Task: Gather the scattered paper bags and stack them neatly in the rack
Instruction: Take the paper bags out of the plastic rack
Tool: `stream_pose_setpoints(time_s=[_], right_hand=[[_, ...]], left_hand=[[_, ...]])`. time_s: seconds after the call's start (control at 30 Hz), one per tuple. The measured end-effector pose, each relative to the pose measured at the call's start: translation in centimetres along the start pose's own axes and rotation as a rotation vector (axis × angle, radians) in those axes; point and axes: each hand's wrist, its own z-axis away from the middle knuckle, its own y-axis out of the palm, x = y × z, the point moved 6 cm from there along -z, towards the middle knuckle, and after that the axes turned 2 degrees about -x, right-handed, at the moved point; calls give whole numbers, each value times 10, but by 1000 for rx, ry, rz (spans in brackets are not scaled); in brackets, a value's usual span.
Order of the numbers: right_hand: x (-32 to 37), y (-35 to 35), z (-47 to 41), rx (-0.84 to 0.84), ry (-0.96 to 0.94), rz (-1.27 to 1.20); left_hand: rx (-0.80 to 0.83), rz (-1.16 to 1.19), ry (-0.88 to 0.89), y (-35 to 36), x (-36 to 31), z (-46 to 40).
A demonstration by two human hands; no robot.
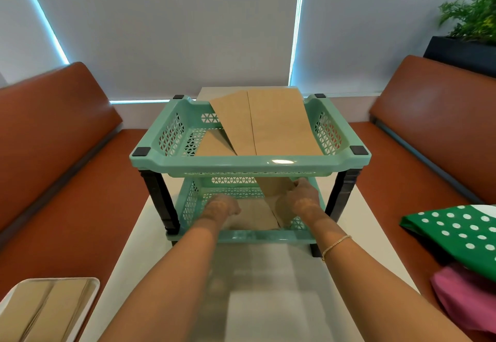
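Paper bags are what we are sorting, and one brown bag (pixel 273 194) sits tilted in the lower tier of the green rack (pixel 249 163), its upper end leaning up toward the back and its lower end near the front rail. Our right hand (pixel 300 196) grips that bag along its right edge, fingers curled round the paper. Our left hand (pixel 224 207) reaches into the same tier with fingers bent down onto flat brown paper (pixel 252 218) lying on the tier's floor; whether it pinches the sheet or only presses on it we cannot tell. In the upper tier two more bags (pixel 271 124) lie askew, one poking out over the back rim. More flat bags wait on a white tray (pixel 92 286) at the near left of the counter (pixel 128 258). We judge these bags light, thin and easily creased, stiff only along their folds, so they would best be held near an edge or corner with both hands and slid flat rather than pushed from one end.
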Motion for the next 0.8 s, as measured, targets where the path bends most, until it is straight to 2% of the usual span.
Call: stream_pose_setpoints(time_s=[0.2, 0.3, 0.5, 0.63, 0.8], right_hand=[[-2, 0, 2, 20, 0, -12], [-5, 0, 2, 12, 5, -18], [-5, 1, 3, 7, 6, -24], [-6, 4, 4, 11, 3, -36], [0, -2, 5, -50, 26, -137]], left_hand=[[-49, -83, -136, 8, 6, -4], [-103, -91, -143, 4, 3, -1], [-33, -46, -154, 9, 12, -14], [-60, -132, -53, -3, 12, -14], [-137, 37, 42, -32, 15, -23]])
